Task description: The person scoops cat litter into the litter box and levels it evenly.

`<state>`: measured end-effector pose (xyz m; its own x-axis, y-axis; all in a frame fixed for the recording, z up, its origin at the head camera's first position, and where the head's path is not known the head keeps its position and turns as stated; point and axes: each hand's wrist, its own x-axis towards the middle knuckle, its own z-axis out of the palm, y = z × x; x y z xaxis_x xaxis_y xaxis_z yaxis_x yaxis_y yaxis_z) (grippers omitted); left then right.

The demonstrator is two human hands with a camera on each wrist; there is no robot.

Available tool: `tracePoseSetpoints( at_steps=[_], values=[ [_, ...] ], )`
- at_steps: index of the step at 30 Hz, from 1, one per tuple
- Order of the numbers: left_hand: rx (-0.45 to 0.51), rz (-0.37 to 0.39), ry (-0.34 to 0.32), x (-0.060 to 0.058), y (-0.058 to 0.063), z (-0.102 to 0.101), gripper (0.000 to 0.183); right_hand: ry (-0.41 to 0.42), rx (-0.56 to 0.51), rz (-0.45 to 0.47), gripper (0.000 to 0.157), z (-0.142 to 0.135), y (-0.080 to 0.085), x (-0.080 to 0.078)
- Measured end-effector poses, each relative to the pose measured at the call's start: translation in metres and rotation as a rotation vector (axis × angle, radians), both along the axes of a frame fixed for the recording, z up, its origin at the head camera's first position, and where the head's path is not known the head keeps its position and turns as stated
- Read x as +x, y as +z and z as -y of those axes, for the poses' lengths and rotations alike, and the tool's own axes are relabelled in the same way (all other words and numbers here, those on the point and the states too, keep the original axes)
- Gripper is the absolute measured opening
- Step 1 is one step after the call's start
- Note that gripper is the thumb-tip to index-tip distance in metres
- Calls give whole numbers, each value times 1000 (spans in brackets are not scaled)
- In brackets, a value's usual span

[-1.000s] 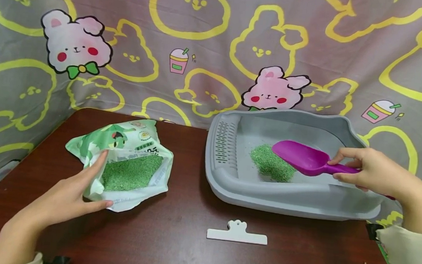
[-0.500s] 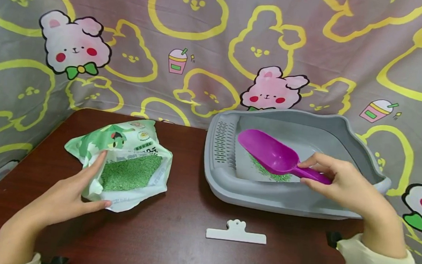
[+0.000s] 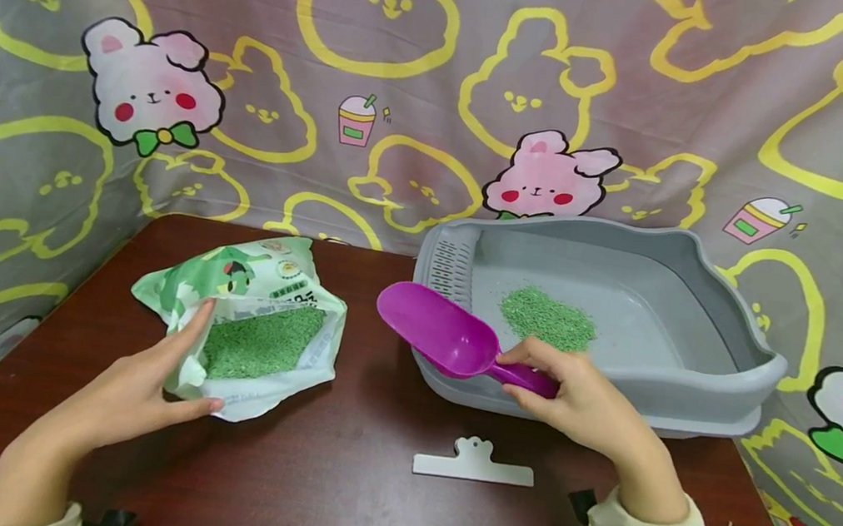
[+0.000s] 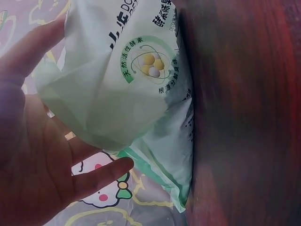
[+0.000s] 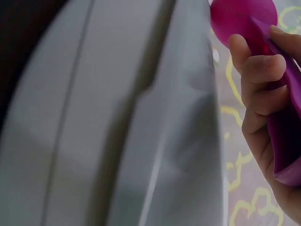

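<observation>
My right hand grips the handle of a purple scoop, held above the near left rim of a grey litter box. Nothing shows in the scoop's bowl. In the right wrist view, curled fingers wrap the handle. A green and white bag of cat litter lies to the left, its mouth open towards me with green pellets inside. My left hand rests spread against its left side, thumb and fingers straight. The left wrist view shows some fingers hidden behind the bag.
A small heap of green litter lies on the box floor. In front of the box is a white clip on the dark wooden table. A patterned cloth hangs behind.
My right hand has carried the scoop leftwards, from over the litter heap to past the box's near left rim. The left hand and bag stay put.
</observation>
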<state>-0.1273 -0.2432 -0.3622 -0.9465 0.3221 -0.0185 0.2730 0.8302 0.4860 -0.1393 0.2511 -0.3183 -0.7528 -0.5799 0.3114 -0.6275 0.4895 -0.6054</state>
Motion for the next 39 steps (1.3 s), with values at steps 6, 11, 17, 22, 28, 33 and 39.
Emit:
tracePoseSetpoints(
  at_steps=[6,11,17,22,28,33,39],
  values=[
    [-8,-8,4,0,0,1,116,83,6,-36,29,15,-17,2],
    [-1,-5,5,0,-1,1,115,139,52,-4,23,25,-29,1],
    [-4,-13,5,1,0,1,115,187,170,29,21,33,-38,1],
    [-8,-17,4,0,0,1,115,189,246,6,23,38,-45,1],
    [-13,-10,-3,0,0,0,114,197,340,-22,21,44,-56,4],
    [-13,-21,-3,0,0,0,115,216,373,-108,25,52,-64,3],
    [-15,-20,-5,3,1,0,114,183,389,-190,35,59,-70,4]
  ],
)
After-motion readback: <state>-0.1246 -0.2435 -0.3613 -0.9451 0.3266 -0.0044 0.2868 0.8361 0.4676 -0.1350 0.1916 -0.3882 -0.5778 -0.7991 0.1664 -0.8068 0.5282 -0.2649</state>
